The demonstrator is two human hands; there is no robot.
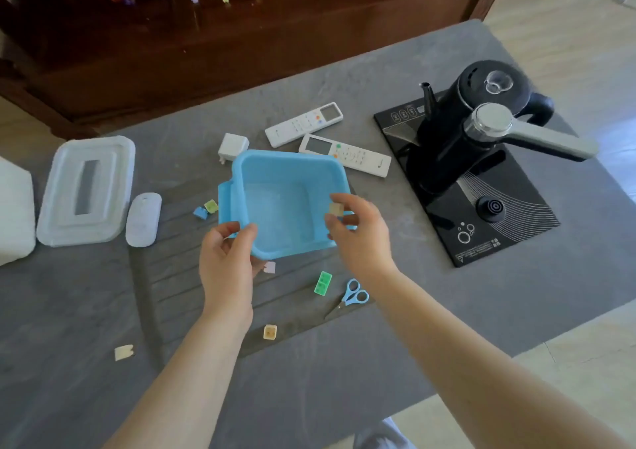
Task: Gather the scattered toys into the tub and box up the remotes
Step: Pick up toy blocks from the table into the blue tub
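Your left hand (225, 259) grips the blue tub's (272, 173) near rim; your right hand (358, 232) pinches a tan toy block (336, 210) over it. Two remotes (345, 154) lie beyond your right hand.

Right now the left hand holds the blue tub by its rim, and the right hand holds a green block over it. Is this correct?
Not quite. The head view shows the right hand pinching a beige block, not a green one, over the blue tub. The left hand does hold the rim.
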